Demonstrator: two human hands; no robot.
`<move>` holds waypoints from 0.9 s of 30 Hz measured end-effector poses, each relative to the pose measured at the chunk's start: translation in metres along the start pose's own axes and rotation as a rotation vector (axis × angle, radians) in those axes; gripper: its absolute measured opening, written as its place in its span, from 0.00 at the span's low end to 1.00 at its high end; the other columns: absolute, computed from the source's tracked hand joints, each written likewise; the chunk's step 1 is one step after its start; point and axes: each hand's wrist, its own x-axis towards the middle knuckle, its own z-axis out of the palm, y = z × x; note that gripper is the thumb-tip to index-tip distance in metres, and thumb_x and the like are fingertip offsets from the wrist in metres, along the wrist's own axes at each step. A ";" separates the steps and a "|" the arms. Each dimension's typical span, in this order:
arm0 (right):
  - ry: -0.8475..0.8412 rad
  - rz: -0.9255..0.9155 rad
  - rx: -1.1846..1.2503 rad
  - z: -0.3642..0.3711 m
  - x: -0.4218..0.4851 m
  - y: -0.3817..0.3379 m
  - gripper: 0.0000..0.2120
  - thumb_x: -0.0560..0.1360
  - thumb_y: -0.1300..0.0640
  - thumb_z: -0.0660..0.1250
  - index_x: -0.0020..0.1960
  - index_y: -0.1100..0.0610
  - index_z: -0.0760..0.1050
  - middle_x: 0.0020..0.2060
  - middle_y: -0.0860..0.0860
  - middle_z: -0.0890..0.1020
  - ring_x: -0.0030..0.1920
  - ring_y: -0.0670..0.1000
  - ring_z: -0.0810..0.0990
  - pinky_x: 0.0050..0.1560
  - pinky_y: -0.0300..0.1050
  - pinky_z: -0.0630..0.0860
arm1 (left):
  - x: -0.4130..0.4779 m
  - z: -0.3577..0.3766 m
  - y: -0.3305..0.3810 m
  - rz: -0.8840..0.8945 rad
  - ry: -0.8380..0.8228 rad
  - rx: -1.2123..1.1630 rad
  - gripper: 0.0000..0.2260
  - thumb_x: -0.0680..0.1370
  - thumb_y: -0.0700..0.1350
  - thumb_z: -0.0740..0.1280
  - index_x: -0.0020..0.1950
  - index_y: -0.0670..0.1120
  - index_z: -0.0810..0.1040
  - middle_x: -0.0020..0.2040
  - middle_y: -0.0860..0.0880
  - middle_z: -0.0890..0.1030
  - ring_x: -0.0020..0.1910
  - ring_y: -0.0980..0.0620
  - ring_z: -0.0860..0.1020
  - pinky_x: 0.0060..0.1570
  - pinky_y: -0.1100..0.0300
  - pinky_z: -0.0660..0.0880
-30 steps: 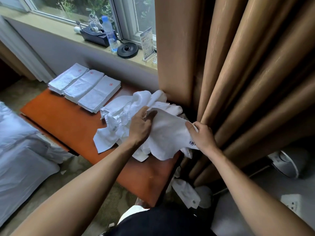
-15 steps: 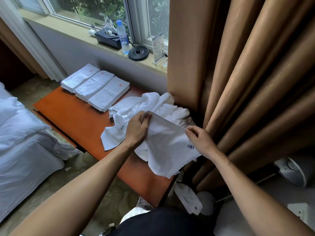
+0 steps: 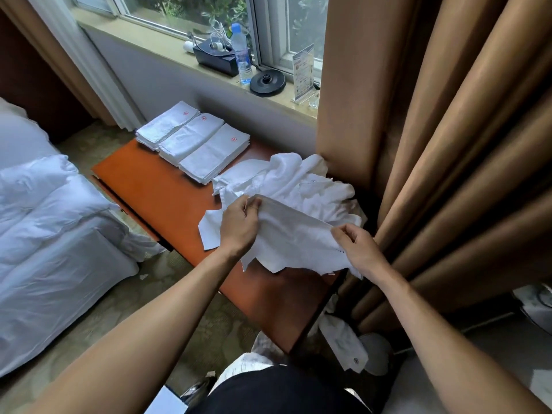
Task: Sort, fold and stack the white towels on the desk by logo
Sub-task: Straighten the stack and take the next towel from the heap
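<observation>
Head view shows a towel [image 3: 292, 237] held up between both hands, just above the near end of the desk [image 3: 167, 189]. The left hand [image 3: 239, 225] pinches one top corner with thumb and curled fingers. The right hand [image 3: 358, 249] pinches the other corner the same way, so no hand is free. The top edge is pulled nearly straight and runs from the left hand, further out, to the right hand, nearer the person. The rest of the cloth hangs loose below. Just behind it lies the pile [image 3: 298, 180] of unfolded towels. The three stacks [image 3: 194, 141] with red logos lie at the far left end, well apart, on the left hand's side. The held towel's logo is not readable. Probably the next move is to lay it flat on the bare wood to the left, with the left hand leading.
</observation>
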 end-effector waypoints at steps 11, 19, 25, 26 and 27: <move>-0.193 -0.040 0.056 0.088 0.032 -0.058 0.14 0.84 0.46 0.65 0.44 0.52 0.79 0.33 0.38 0.78 0.36 0.40 0.76 0.40 0.38 0.72 | 0.003 -0.072 -0.046 -0.105 0.193 0.009 0.18 0.82 0.50 0.65 0.34 0.53 0.64 0.29 0.58 0.67 0.31 0.57 0.65 0.34 0.56 0.64; -0.234 0.012 -0.006 0.179 0.063 -0.096 0.10 0.82 0.55 0.61 0.47 0.56 0.79 0.33 0.41 0.78 0.33 0.41 0.75 0.35 0.36 0.72 | 0.032 -0.139 -0.111 -0.193 0.271 -0.036 0.17 0.82 0.49 0.65 0.36 0.49 0.63 0.29 0.58 0.66 0.31 0.55 0.63 0.34 0.54 0.63; -0.188 0.021 -0.006 0.268 0.082 -0.129 0.11 0.83 0.51 0.63 0.49 0.52 0.82 0.42 0.51 0.83 0.41 0.45 0.79 0.44 0.43 0.76 | 0.065 -0.195 -0.168 -0.190 0.231 -0.092 0.13 0.80 0.51 0.69 0.37 0.52 0.71 0.30 0.58 0.72 0.31 0.57 0.68 0.32 0.62 0.66; -0.185 0.022 -0.001 0.284 0.087 -0.135 0.11 0.83 0.51 0.63 0.49 0.52 0.82 0.44 0.53 0.84 0.42 0.46 0.80 0.45 0.46 0.77 | 0.070 -0.205 -0.178 -0.183 0.227 -0.100 0.13 0.80 0.51 0.69 0.38 0.53 0.72 0.31 0.59 0.73 0.31 0.57 0.69 0.32 0.65 0.66; -0.179 0.019 -0.002 0.300 0.092 -0.142 0.11 0.83 0.51 0.63 0.49 0.52 0.82 0.44 0.54 0.84 0.43 0.47 0.80 0.46 0.48 0.77 | 0.076 -0.214 -0.189 -0.178 0.223 -0.114 0.12 0.80 0.51 0.69 0.38 0.53 0.73 0.32 0.59 0.73 0.32 0.58 0.70 0.32 0.65 0.67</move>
